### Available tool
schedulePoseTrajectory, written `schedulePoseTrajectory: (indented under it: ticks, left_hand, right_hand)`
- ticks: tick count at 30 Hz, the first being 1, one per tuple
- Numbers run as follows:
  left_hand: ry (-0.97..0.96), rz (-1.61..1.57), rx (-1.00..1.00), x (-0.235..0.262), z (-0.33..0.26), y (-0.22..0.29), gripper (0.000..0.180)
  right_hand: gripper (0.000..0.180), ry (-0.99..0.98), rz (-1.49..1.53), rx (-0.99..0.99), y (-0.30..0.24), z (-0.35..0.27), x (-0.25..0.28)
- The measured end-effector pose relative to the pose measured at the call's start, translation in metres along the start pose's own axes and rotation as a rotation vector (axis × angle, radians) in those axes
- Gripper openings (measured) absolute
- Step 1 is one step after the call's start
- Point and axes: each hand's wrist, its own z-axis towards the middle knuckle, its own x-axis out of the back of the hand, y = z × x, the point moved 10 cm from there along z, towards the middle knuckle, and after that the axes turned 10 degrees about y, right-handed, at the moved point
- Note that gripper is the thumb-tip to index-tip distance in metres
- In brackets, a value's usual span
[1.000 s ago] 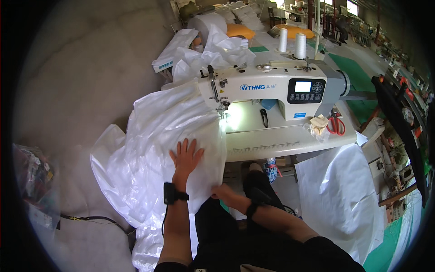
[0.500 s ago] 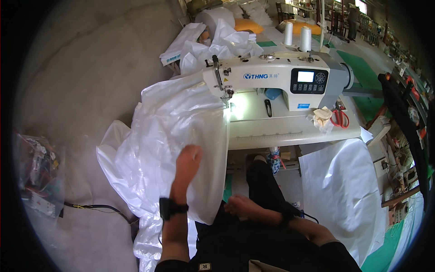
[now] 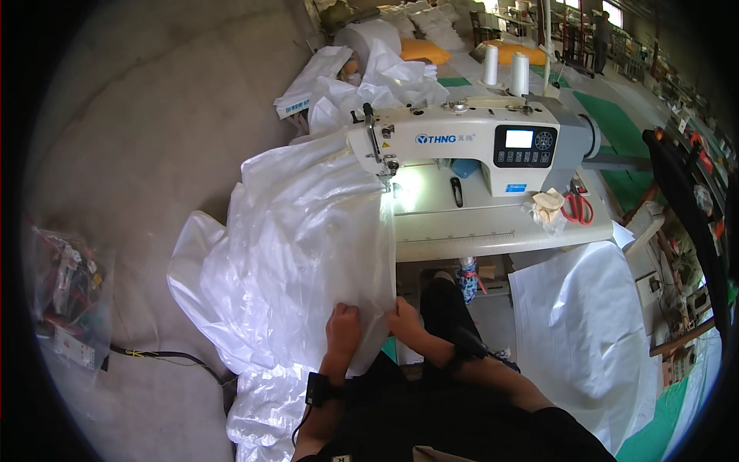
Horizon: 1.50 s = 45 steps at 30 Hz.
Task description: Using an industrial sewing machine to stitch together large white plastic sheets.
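Note:
A large sheet of shiny white plastic fabric hangs over the left side of the sewing table, its right edge running up under the needle of a white sewing machine. The machine's lamp lights the needle area. My left hand is closed on the fabric near its lower right part, the cloth bunched at the fingers. Just to its right, my right hand pinches the fabric's right edge. Both hands are below the table's front edge, close to my lap.
Red-handled scissors and a crumpled cream cloth lie right of the machine; a small black tool rests on the table. Two thread cones stand behind. Another white sheet hangs at right. A person stands far back.
My left hand has come down and towards me along the fabric and closed on it. My right hand has risen from my lap and taken hold of the fabric's right edge.

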Motion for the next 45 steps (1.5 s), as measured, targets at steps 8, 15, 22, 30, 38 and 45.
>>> schedulePoseTrajectory:
  ticks: [8,15,22,30,38,45]
  left_hand:
    - [-0.134,-0.138,-0.130,0.027,0.000,0.071,0.003]
    - [-0.115,-0.115,-0.456,0.028,-0.002,0.114,0.003]
    - [-0.305,-0.337,-0.273,-0.001,-0.003,0.096,0.015]
    - [-0.272,-0.136,-0.027,0.016,-0.001,0.092,0.026]
    - [-0.091,0.042,-0.027,-0.012,-0.018,0.058,0.019]
    - [0.126,-0.031,-0.155,0.011,0.008,0.076,0.010]
  right_hand:
    - [0.030,0.046,0.275,-0.011,-0.018,-0.011,0.027]
    - [0.040,0.104,-0.034,0.154,-0.055,-0.007,0.039]
    - [0.040,0.086,-0.017,0.135,-0.035,0.023,0.028]
    - [0.026,0.119,0.005,0.194,-0.051,0.012,0.020]
    - [0.041,0.089,-0.113,0.222,-0.054,0.027,0.012]
    - [0.061,0.068,-0.458,0.264,-0.082,0.041,0.012]
